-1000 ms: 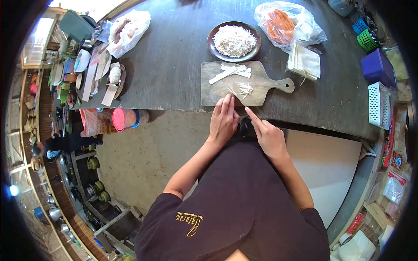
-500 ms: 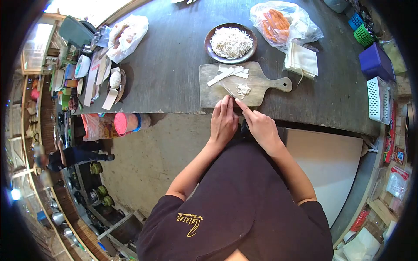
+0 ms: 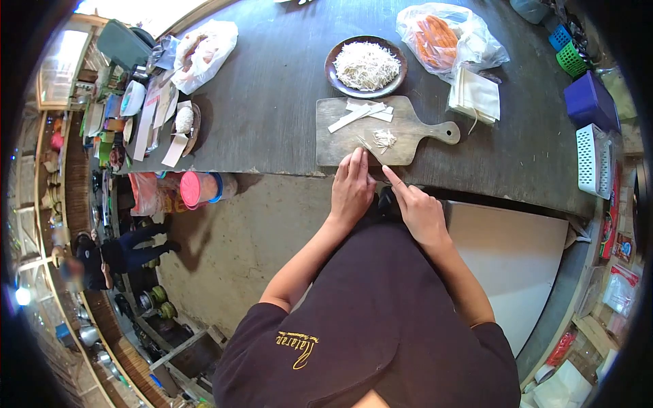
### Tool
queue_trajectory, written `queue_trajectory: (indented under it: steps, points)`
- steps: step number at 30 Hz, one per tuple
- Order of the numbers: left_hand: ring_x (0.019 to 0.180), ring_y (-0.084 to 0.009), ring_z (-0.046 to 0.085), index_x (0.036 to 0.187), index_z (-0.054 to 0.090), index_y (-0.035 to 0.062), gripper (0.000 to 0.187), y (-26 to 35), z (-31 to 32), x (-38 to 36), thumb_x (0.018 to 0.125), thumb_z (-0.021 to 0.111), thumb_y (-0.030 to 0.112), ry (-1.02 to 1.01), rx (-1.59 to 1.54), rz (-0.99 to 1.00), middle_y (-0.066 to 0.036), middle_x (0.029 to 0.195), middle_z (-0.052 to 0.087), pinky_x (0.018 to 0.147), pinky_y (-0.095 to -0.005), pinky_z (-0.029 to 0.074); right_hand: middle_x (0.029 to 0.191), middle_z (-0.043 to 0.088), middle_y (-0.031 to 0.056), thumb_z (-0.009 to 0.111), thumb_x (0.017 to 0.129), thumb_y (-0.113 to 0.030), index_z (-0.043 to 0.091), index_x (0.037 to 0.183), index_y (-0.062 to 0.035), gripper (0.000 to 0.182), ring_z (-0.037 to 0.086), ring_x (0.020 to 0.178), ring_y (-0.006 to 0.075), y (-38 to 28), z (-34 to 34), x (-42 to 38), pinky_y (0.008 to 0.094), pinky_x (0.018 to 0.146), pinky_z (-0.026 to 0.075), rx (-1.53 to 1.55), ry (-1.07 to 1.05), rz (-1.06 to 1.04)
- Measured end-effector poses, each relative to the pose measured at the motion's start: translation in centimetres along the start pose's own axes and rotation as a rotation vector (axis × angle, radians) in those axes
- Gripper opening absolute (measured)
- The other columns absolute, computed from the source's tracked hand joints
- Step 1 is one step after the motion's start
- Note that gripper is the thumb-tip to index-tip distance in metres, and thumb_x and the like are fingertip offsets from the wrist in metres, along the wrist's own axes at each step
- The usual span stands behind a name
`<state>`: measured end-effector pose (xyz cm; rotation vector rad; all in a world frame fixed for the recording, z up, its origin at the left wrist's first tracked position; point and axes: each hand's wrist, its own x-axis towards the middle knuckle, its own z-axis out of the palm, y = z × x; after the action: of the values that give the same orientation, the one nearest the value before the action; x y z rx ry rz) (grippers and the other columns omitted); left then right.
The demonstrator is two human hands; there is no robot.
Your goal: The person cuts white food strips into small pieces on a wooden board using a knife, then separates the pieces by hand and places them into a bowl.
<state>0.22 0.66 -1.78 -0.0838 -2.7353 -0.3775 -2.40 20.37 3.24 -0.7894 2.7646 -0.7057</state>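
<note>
A wooden cutting board [image 3: 333, 153] with a handle lies at the counter's near edge. On it are flat white strips [image 3: 357, 117] and a small heap of fine white shreds [image 3: 384, 140]. My left hand [image 3: 351, 190] rests at the board's near edge, fingertips pressed together over a few thin white slivers [image 3: 364, 143]. Apart from it, my right hand [image 3: 423, 212] is right of the board's near edge, index finger stretched toward the board and the other fingers curled; what they hold is hidden. Behind the board, a dark round plate [image 3: 330, 70] carries a pile of white shreds [image 3: 367, 66].
A plastic bag with orange pieces [image 3: 435, 41] and a stack of cream squares [image 3: 474, 95] lie right of the plate. A white plastic bag [image 3: 207, 54] lies left. Baskets [image 3: 593, 162] line the right side. A person [image 3: 122, 255] stands far left.
My right hand has drawn away from my left, toward the right and nearer me. My left hand stays at the board's edge. The view has shifted slightly; the distant person has changed posture.
</note>
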Motion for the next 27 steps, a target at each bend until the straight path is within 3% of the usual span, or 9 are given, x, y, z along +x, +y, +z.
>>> queue_trajectory:
  steps: [9,21,24,27]
  points:
    - [0.135,-0.0388,0.052,0.142,0.056,-0.0146,0.058,0.3,-0.1,0.1,0.089,0.064,0.007,0.002,0.014,0.005,-0.024,0.147,0.053,0.117,-0.0460,0.046,0.080,0.071,0.0157,0.057,0.111,-0.026,0.045,0.165,-0.0394,0.057,0.074,0.069,0.0385,-0.1,2.2,4.0,0.0499,0.061,0.062,0.081,0.101,-0.081]
    - [0.138,-0.0363,0.051,0.145,0.055,-0.0141,0.062,0.1,0.0,0.1,0.089,0.065,0.010,-0.007,0.031,-0.006,-0.022,0.151,0.053,0.119,-0.0432,0.044,0.069,0.063,0.0121,0.060,0.109,-0.027,0.043,0.165,-0.0438,0.061,0.070,0.059,0.0335,0.2,0.0,-0.7,0.0483,0.054,0.059,0.002,0.100,-0.038]
    - [0.137,-0.0362,0.051,0.145,0.055,-0.0141,0.062,0.1,0.0,-0.1,0.089,0.065,0.009,-0.016,0.024,-0.009,-0.022,0.151,0.053,0.119,-0.0431,0.045,0.077,0.064,0.0161,0.058,0.111,-0.024,0.046,0.164,-0.0400,0.057,0.071,0.069,0.0385,-0.5,-1.0,-0.6,0.0529,0.064,0.058,0.004,-0.026,0.029]
    - [0.137,-0.0362,0.051,0.145,0.055,-0.0141,0.062,-0.1,-0.1,-0.1,0.089,0.065,0.009,-0.012,0.032,-0.004,-0.022,0.150,0.053,0.119,-0.0432,0.045,0.073,0.066,0.0129,0.059,0.110,-0.028,0.042,0.166,-0.0436,0.061,0.072,0.060,0.0342,-0.1,-0.2,-0.2,0.0476,0.054,0.059,-0.053,0.050,-0.028]
